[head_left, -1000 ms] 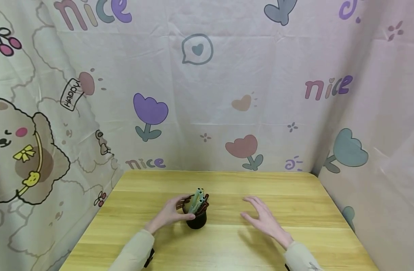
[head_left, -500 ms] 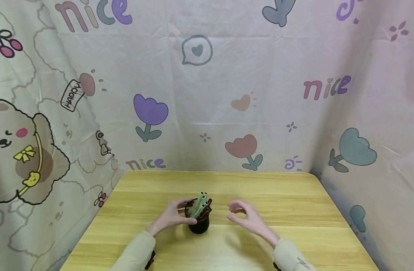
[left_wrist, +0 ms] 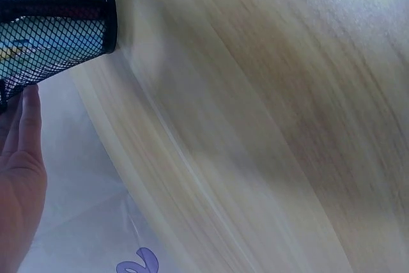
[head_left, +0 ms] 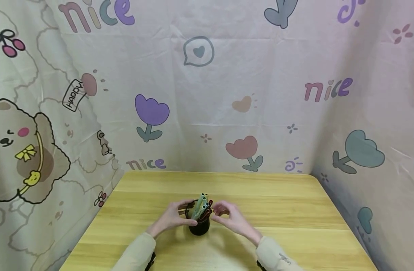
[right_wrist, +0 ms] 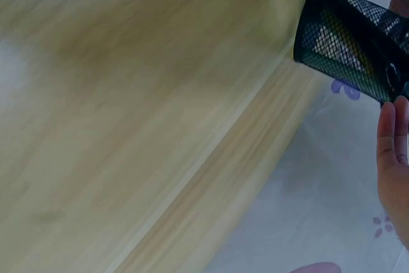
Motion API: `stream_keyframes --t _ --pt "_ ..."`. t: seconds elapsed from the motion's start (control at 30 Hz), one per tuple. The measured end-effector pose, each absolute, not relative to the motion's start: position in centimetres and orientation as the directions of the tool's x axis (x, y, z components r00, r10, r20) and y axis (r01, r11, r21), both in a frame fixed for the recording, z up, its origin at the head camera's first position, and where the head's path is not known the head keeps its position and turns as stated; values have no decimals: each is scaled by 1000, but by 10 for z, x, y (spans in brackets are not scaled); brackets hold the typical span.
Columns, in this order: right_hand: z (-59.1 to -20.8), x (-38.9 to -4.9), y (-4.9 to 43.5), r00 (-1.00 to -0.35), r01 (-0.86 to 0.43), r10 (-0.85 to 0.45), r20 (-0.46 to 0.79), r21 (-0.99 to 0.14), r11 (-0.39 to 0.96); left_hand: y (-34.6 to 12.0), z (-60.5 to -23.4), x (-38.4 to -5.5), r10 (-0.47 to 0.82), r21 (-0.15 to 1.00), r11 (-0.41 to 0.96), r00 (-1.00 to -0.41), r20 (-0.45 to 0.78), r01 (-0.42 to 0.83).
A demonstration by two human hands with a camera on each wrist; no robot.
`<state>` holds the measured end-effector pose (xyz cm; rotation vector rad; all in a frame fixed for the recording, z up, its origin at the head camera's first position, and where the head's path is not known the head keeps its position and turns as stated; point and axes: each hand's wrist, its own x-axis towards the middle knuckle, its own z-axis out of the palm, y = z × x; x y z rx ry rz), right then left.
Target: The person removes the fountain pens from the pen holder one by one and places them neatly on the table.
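A black mesh pen holder (head_left: pixel 199 229) stands upright near the middle of the table in the head view. Several pale green pens (head_left: pixel 200 206) and some dark red-brown ones (head_left: pixel 207 213) stick out of its top. My left hand (head_left: pixel 171 217) holds the holder by its left side near the rim, thumb in front and fingers behind. At the right side of the rim, my right hand (head_left: pixel 232 216) has its fingers bent; contact there cannot be made out. Both wrist views show the holder's mesh wall (left_wrist: pixel 57 36) with fingertips (right_wrist: pixel 387 126) close to its rim.
The light wooden table (head_left: pixel 261 188) reaches back to a printed cloth curtain (head_left: pixel 207 94). More of this cloth hangs along the left and right sides.
My right hand has moved left, up to the pen holder. The left hand and the holder have shifted slightly right and nearer to me.
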<state>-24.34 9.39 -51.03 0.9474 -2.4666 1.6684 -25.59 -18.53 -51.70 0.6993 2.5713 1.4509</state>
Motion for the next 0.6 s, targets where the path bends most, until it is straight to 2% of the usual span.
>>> stream_keyframes --t 0.27,0.6 --pt "-512 -244 80 -827 -471 -453 333 -849 238 -185 -517 -255 439 843 428 -890 119 324" --pt "-511 -246 74 -817 -522 -431 384 -810 266 -185 -516 -254 440 832 439 -888 130 340"
